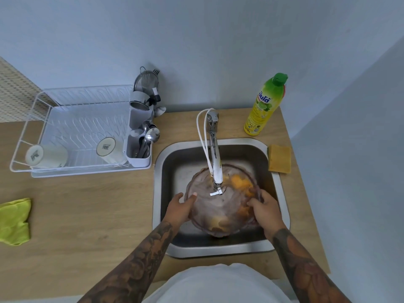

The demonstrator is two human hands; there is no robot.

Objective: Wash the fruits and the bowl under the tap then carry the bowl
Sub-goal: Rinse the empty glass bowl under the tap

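Observation:
A clear, brownish-tinted glass bowl [209, 206] is held over the steel sink [166, 162], under the spout of the chrome tap [215, 154]. Orange fruits [240, 182] lie blurred inside it at the far right, and a paler yellowish fruit [218, 221] lies near its front. My left hand [180, 209] grips the bowl's left rim, thumb over the edge. My right hand [265, 209] grips the right rim. The bowl looks motion-blurred. Whether water runs from the tap is unclear.
A white dish rack [72, 132] with two cups and a cutlery holder stands left of the sink. A yellow dish-soap bottle [265, 103] and a yellow sponge [279, 158] sit at the right. A green cloth [14, 221] lies at the counter's left edge.

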